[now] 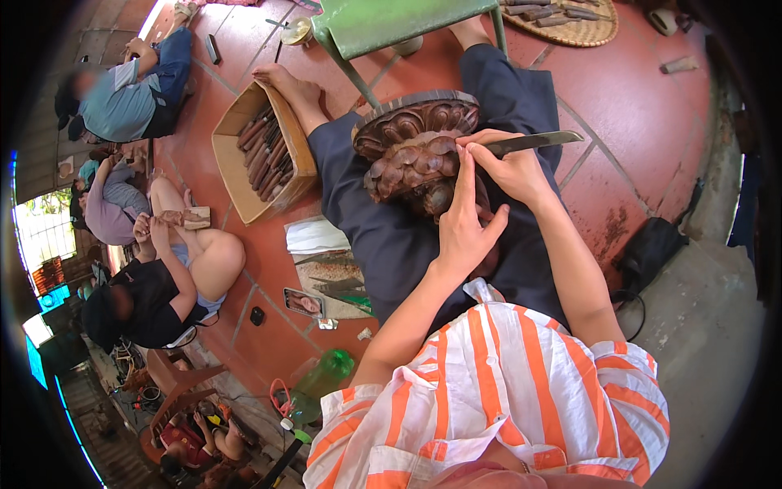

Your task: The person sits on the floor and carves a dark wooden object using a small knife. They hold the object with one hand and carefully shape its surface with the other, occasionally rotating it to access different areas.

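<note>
A dark brown wooden carving (411,167), with rounded overlapping scales and a broad ornamented base, rests between my thighs and leans on my lap. My right hand (515,169) is closed around a long, dark-bladed knife (538,142). Its rounded end points out to the right, while the end near the carving is hidden by my fingers. Against the carving's right side lies my left hand (466,220), thumb spread and fingers stretched out. The left fingertips meet the right fingers at the wood, and how firmly they press cannot be seen.
Left of my leg stands a cardboard box (232,183) of wooden-handled tools. A green stool (391,28) is ahead, a woven tray (574,28) of tools at far right. A phone (304,303) and green bottle (326,375) are at left, where other people sit.
</note>
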Action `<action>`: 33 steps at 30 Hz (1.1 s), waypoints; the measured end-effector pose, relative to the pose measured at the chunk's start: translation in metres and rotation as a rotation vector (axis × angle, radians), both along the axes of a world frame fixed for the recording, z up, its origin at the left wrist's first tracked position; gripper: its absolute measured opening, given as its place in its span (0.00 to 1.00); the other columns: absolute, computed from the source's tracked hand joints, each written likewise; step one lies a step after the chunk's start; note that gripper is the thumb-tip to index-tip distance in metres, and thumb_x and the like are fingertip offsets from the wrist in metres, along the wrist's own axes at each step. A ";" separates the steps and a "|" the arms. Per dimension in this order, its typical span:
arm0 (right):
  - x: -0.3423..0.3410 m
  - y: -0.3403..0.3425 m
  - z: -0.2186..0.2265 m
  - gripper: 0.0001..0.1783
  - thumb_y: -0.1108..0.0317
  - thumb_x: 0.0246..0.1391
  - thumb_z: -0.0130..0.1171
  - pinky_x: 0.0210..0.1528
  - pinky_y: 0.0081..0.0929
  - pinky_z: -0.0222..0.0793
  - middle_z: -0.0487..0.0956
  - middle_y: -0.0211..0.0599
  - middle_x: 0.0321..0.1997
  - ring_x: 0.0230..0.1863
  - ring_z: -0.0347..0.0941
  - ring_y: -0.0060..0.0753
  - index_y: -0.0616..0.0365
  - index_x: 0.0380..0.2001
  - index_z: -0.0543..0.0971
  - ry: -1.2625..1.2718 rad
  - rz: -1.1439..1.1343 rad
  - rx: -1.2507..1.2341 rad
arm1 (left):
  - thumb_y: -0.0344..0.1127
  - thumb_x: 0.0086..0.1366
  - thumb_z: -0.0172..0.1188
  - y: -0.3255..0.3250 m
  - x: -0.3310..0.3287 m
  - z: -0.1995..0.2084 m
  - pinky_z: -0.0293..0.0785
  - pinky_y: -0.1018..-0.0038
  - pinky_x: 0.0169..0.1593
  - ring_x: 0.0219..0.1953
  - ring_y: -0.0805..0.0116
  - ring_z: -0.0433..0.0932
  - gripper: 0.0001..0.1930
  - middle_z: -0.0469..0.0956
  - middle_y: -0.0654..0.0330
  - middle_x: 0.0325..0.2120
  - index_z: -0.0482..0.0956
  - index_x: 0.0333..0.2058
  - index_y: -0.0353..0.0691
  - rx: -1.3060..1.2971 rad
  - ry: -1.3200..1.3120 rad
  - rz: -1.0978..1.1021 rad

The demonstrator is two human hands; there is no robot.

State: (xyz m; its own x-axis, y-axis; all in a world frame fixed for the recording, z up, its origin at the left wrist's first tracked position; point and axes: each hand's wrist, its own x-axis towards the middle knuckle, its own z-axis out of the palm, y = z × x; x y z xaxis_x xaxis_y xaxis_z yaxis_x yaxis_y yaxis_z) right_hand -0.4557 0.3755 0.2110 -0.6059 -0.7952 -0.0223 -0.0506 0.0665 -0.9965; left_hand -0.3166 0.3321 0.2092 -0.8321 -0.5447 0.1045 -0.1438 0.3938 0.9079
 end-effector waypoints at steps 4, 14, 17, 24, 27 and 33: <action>0.003 0.002 0.007 0.10 0.72 0.56 0.57 0.49 0.25 0.70 0.81 0.38 0.43 0.43 0.76 0.27 0.68 0.36 0.81 -0.022 0.018 0.026 | 0.31 0.52 0.67 0.005 0.004 -0.003 0.79 0.72 0.36 0.32 0.61 0.83 0.51 0.51 0.42 0.67 0.42 0.68 0.32 -0.060 0.012 0.032; 0.001 -0.005 0.001 0.13 0.65 0.53 0.61 0.43 0.24 0.71 0.82 0.37 0.34 0.37 0.76 0.25 0.66 0.37 0.81 0.066 -0.039 0.004 | 0.31 0.53 0.66 0.002 0.000 0.007 0.79 0.71 0.36 0.33 0.62 0.83 0.51 0.51 0.41 0.67 0.41 0.68 0.32 0.017 -0.021 0.039; 0.003 -0.002 0.010 0.10 0.72 0.53 0.59 0.46 0.24 0.70 0.81 0.40 0.41 0.41 0.76 0.27 0.68 0.36 0.81 0.019 -0.014 0.048 | 0.31 0.53 0.66 0.004 0.003 0.007 0.79 0.71 0.37 0.34 0.62 0.83 0.51 0.50 0.40 0.67 0.41 0.68 0.32 -0.003 -0.043 0.032; -0.004 -0.005 0.008 0.11 0.70 0.53 0.60 0.44 0.24 0.71 0.81 0.37 0.36 0.38 0.76 0.27 0.68 0.36 0.81 0.165 0.049 0.056 | 0.29 0.52 0.66 0.006 0.008 0.003 0.79 0.72 0.39 0.34 0.62 0.83 0.50 0.50 0.40 0.67 0.42 0.68 0.31 -0.026 0.013 0.044; -0.003 -0.006 0.005 0.11 0.70 0.54 0.59 0.45 0.24 0.72 0.82 0.39 0.38 0.39 0.77 0.26 0.67 0.37 0.81 0.143 0.026 0.098 | 0.29 0.53 0.66 -0.001 0.003 0.002 0.79 0.72 0.39 0.33 0.64 0.83 0.50 0.52 0.40 0.66 0.42 0.68 0.31 -0.042 -0.024 0.035; 0.011 -0.003 0.003 0.11 0.70 0.56 0.58 0.46 0.25 0.71 0.82 0.40 0.41 0.41 0.77 0.27 0.67 0.37 0.81 0.064 -0.041 0.012 | 0.29 0.53 0.66 0.003 0.007 -0.001 0.78 0.72 0.40 0.36 0.64 0.82 0.50 0.53 0.41 0.66 0.41 0.67 0.30 -0.046 0.004 0.019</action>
